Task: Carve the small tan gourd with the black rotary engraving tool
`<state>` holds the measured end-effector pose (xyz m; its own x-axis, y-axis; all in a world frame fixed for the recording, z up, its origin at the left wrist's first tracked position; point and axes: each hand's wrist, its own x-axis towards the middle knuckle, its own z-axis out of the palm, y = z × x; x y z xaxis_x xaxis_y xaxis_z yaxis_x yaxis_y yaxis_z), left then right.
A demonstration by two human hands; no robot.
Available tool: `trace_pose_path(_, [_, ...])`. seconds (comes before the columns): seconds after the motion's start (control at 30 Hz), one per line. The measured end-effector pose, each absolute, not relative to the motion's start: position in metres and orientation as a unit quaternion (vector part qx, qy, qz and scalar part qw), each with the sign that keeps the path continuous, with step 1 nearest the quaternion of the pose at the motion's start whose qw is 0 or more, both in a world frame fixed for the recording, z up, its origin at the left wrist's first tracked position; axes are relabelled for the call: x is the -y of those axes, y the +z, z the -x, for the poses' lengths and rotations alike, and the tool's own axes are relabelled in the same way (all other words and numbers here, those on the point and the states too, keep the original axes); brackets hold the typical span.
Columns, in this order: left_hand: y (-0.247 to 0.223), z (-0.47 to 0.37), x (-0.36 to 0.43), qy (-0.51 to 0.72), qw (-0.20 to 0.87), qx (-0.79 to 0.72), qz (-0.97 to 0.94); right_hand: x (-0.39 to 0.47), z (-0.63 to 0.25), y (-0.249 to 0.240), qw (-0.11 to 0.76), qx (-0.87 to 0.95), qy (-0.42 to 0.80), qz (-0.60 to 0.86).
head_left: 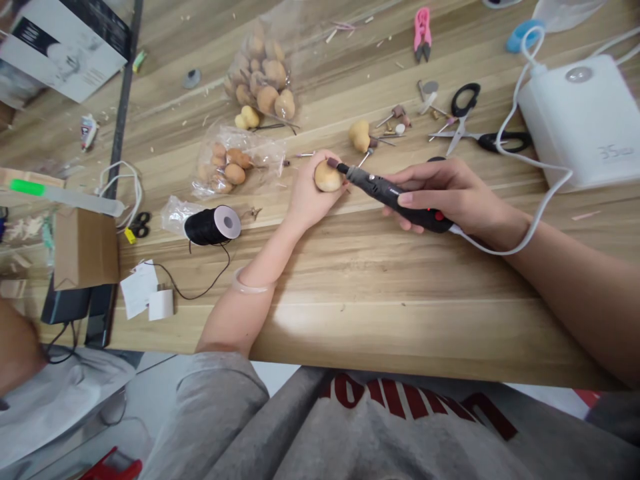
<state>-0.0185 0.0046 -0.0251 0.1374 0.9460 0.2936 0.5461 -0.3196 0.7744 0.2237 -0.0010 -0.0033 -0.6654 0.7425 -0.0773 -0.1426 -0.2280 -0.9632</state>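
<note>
In the head view my left hand (pixel 307 193) is closed around a small pale-yellow gourd (pixel 329 177), its rounded side facing up. My right hand (pixel 445 193) grips a black rotary tool (pixel 393 193) with a red button and a white cable. The tool's brown abrasive tip (pixel 333 163) is at the gourd's upper edge; whether it touches cannot be made out. Just beyond my hands lies another yellow gourd (pixel 359 136), beside loose grinding bits (pixel 395 113).
Black-handled scissors (pixel 461 127) and a white power bank (pixel 583 123) stand right. Pink snips (pixel 423 33) lie far off. Bags of gourds (pixel 263 70) and of brown nuts or seeds (pixel 230 163), a black cord spool (pixel 213 225) and a cardboard box (pixel 86 248) are left. Another person's arm (pixel 17 347) shows at left.
</note>
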Motion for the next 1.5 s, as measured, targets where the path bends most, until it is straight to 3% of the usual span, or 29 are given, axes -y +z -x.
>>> trace_pose_path(0.63, [0.005,0.001,0.008,0.449,0.354,-0.609,-0.55,-0.009,-0.221,0.001,0.375,0.334,0.813,0.296])
trace_pose_path(0.93, [0.01,0.002,0.014,0.455,0.292,-0.622,-0.567,-0.008,-0.221,0.002,0.369,0.387,0.795,0.286])
trace_pose_path(1.27, [0.004,0.005,0.014,0.513,0.338,-0.601,-0.511,-0.002,-0.219,0.002,0.352,0.439,0.778,0.282])
trace_pose_path(1.5, [-0.002,0.005,0.013,0.557,0.306,-0.622,-0.457,0.001,-0.216,0.002,0.358,0.458,0.762,0.284])
